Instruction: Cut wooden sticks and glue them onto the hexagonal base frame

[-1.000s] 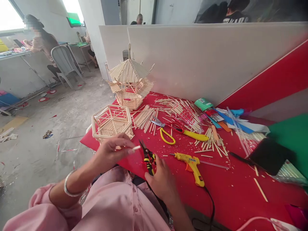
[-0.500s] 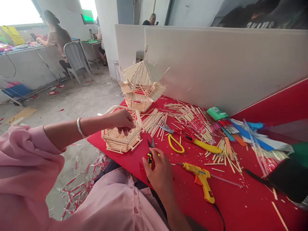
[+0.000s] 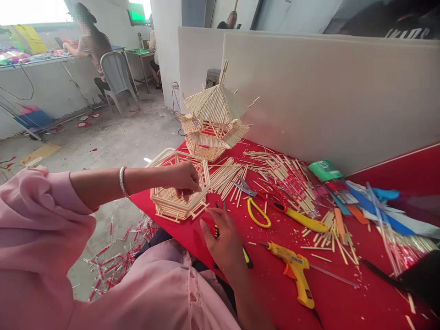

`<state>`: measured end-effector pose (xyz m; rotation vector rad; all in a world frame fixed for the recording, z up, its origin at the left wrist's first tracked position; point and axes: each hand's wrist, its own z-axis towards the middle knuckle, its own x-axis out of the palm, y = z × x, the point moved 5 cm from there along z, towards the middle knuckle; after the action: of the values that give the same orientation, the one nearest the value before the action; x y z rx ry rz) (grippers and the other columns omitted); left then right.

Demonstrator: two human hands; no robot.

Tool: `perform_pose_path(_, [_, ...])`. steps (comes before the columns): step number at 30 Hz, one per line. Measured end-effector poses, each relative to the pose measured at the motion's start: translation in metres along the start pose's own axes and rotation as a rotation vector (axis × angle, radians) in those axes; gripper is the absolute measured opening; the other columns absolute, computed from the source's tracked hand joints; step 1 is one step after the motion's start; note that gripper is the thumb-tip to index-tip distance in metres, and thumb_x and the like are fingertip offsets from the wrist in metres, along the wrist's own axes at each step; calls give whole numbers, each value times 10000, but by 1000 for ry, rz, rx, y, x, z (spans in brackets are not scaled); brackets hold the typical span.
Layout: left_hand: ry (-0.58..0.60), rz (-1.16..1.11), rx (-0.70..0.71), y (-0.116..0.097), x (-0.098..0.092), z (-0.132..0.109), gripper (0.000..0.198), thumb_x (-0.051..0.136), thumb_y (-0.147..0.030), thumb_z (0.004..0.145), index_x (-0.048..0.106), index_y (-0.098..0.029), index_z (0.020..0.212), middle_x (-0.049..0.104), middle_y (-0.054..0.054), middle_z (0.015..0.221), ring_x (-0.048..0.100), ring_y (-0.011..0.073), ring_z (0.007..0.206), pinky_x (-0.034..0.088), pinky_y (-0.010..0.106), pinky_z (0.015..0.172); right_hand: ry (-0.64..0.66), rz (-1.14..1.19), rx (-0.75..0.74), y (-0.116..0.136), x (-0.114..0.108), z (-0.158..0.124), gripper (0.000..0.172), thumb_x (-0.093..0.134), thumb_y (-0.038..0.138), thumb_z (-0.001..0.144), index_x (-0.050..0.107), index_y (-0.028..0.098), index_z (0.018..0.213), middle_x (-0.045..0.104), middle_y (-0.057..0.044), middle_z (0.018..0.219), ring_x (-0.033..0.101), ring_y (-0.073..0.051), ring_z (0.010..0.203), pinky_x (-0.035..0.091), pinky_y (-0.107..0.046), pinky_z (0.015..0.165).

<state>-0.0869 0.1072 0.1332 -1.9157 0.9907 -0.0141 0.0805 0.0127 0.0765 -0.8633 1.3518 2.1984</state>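
An open, six-sided frame of pale wooden sticks [image 3: 172, 211] sits at the table's near left corner. Over its inside reaches my left hand [image 3: 184, 178], fingers curled downward and closed; whatever they pinch is hidden. A pair of pliers [image 3: 216, 232] with black and yellow handles lies on the red table just right of the frame. Spread above these pliers is my right hand [image 3: 223, 236], thumb and forefinger apart, covering most of the tool. Behind the frame stands a pagoda-like stick model [image 3: 216, 107] with a pointed roof.
Scissors [image 3: 259, 213] with yellow and red handles and a yellow cutter [image 3: 305, 220] lie mid-table. Nearer is a yellow glue gun [image 3: 294, 268] with its cord. Loose sticks [image 3: 228, 178] and plastic packets spread towards a pale panel [image 3: 309, 101]. A person [image 3: 91, 46] sits at another table.
My right hand has loosened and its fingers have spread over the pliers. My left hand stays over the stick frame. The whole view has shifted slightly, moving things rightward.
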Motion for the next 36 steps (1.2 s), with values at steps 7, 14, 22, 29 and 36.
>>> perform_pose_path(7, [17, 242, 119, -12, -14, -15, 84, 616, -193, 715, 688, -157, 693, 610, -35, 548, 566, 83, 516, 396, 212, 524, 18, -5, -10, -4, 0, -3, 299, 522, 362, 926, 656, 195, 1134, 661, -105, 1083, 631, -242, 1027, 543, -406, 904])
perform_pose_path(14, [127, 561, 211, -11, -22, -37, 175, 656, -95, 709, 781, -202, 770, 705, -38, 652, 533, 64, 564, 357, 186, 569, 51, -12, 9, -13, 8, -7, 298, 520, 374, 927, 656, 216, 1139, 664, -94, 1115, 634, -240, 1043, 539, -410, 915])
perform_pose_path(22, [206, 600, 180, 1, -13, -36, 178, 649, -93, 748, 785, -173, 830, 680, -25, 604, 517, 70, 496, 344, 192, 504, 58, -17, -13, -9, 14, -7, 292, 515, 386, 932, 657, 224, 1129, 672, -80, 1095, 635, -228, 1034, 541, -398, 908])
perform_pose_path(29, [238, 529, 140, 5, -13, -37, 197, 618, -103, 760, 784, -155, 851, 657, -15, 563, 524, 79, 473, 369, 200, 494, 57, -31, -10, -10, 13, -11, 279, 520, 369, 931, 660, 212, 1113, 669, -88, 1089, 635, -226, 1026, 536, -393, 907])
perform_pose_path(36, [242, 487, 165, 8, -14, -37, 213, 601, -111, 744, 783, -165, 841, 681, -17, 608, 536, 70, 516, 353, 160, 481, 86, -36, 15, -9, 13, -10, 280, 509, 354, 933, 658, 208, 1120, 668, -84, 1087, 631, -223, 1029, 529, -391, 915])
